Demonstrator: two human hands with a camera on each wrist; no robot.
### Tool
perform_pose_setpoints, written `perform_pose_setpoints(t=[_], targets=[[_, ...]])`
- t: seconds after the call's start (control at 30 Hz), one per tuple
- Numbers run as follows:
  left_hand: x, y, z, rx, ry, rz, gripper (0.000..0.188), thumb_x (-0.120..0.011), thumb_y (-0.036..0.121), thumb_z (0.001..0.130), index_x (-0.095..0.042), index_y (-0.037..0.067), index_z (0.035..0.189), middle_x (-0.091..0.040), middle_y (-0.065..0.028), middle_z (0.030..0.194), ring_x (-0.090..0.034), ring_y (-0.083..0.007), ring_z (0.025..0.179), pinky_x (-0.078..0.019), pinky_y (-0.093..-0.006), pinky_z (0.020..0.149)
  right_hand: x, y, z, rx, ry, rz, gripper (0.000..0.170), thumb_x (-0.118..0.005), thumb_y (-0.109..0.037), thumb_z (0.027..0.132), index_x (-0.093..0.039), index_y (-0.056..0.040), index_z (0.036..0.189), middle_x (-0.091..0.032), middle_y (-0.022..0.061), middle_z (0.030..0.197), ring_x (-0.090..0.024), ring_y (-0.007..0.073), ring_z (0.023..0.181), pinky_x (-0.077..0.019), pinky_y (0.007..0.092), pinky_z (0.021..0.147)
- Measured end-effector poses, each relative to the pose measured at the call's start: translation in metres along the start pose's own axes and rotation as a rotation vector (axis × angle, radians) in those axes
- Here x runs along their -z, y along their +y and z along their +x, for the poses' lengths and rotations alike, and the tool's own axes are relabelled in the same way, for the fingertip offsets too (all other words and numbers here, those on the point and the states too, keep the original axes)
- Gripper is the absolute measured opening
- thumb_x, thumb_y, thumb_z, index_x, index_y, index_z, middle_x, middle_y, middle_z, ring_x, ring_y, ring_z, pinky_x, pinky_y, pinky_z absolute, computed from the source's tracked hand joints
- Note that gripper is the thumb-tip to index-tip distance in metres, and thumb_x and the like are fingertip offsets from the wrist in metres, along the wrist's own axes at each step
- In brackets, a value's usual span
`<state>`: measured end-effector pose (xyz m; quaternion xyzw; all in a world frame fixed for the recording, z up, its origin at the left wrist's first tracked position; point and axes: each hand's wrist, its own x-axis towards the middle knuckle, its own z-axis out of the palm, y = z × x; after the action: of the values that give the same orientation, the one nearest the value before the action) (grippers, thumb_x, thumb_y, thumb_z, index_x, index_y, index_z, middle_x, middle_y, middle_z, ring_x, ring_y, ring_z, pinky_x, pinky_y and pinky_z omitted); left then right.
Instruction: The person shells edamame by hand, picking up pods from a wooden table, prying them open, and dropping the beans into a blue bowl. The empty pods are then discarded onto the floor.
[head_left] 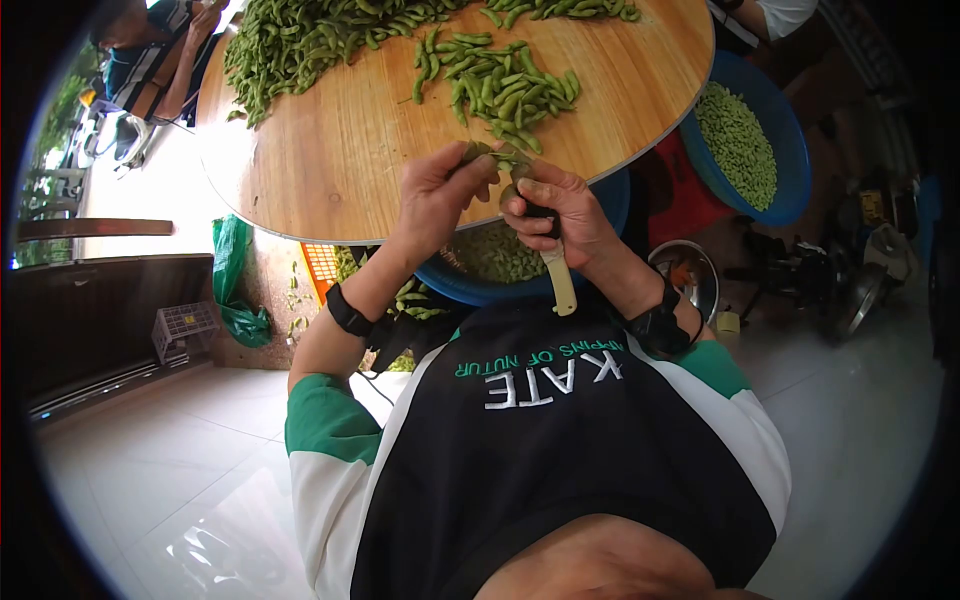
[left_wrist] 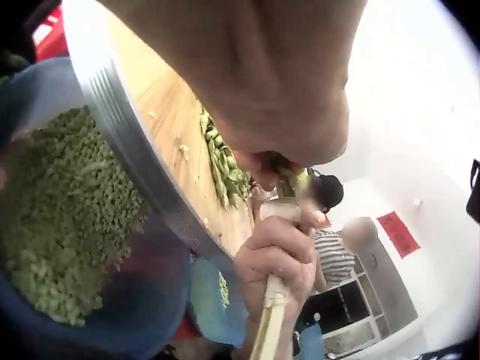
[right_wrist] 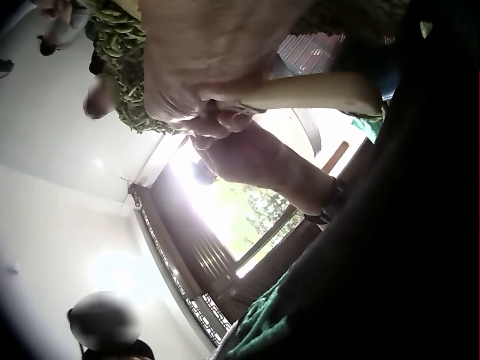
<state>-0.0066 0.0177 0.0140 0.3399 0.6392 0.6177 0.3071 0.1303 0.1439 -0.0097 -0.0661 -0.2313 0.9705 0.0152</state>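
- The left hand (head_left: 435, 200) pinched a pod (head_left: 477, 152) between thumb and fingers, over the near part of the desk (head_left: 320, 185), at about 10 o'clock from the right hand (head_left: 568, 212).
- The right hand gripped a tool (head_left: 560, 278) with its fingers curled round the cream handle, whose butt pointed to 6 o'clock. Its working end was hidden, so whether it touched the pod could not be told.
- The pod looked light and pliable, with a thin, leathery hull likely to bend or split under a hard squeeze. If damp, it could have been slippery. A gentle fingertip hold near one end seemed best.
- The tool appeared stiff and easy to lift. Its smooth handle seemed best held round the middle, well clear of the hidden end.
- Loose pods (head_left: 510, 92) lay at 12 o'clock from the hands, with a large heap (head_left: 300, 55) at 10 o'clock.
- A blue tub (head_left: 792, 120) of shelled beans (head_left: 735, 145) stood between 2 and 3 o'clock.
- At 6 o'clock, a lower tub (head_left: 450, 288) sat partly under the desk with pale green bits inside.
- An orange basket (head_left: 318, 265) and a green bag (head_left: 240, 325) were towards 8 o'clock.
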Motion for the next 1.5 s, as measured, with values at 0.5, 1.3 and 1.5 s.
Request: perform_pose_setpoints(t=[0.5, 1.3, 1.5], targets=[[-0.004, -0.008, 0.002, 0.238, -0.159, -0.355, 0.008, -0.054, 0.005, 0.092, -0.059, 0.0, 0.096, -0.062, -0.0051, 0.076, -0.057, -0.0102, 0.057, -0.0421, -0.0209, 0.048, 0.017, -0.016, -0.008, 0.268, 0.036, -0.869, 0.037, -0.058, -0.006, 0.09, -0.053, 0.0005, 0.126, -0.063, 0.0013, 0.083, -0.05, 0.0025, 0.062, -0.0404, 0.0171, 0.055], [-0.018, -0.016, -0.014, -0.167, 0.082, 0.284, 0.023, -0.062, 0.001, 0.083, -0.044, -0.002, 0.098, -0.065, -0.0145, 0.08, -0.066, -0.0236, 0.066, -0.0496, -0.0316, 0.055, 0.01, 0.001, 0.008, 0.718, 0.196, -1.394, 0.023, -0.07, -0.002, 0.076, -0.06, 0.0017, 0.097, -0.059, 0.0127, 0.083, -0.061, 0.023, 0.071, -0.0474, 0.0301, 0.062], [-0.016, -0.015, -0.016, -0.367, 0.112, 0.439, 0.022, -0.061, -0.001, 0.082, -0.046, 0.0, 0.098, -0.063, -0.0162, 0.078, -0.064, -0.0314, 0.066, -0.0483, -0.0343, 0.053, 0.009, 0.007, 0.006, 0.591, 0.193, -1.156, 0.02, -0.07, -0.004, 0.079, -0.06, 0.0016, 0.095, -0.057, 0.007, 0.079, -0.056, 0.0113, 0.07, -0.0442, 0.0261, 0.06]])
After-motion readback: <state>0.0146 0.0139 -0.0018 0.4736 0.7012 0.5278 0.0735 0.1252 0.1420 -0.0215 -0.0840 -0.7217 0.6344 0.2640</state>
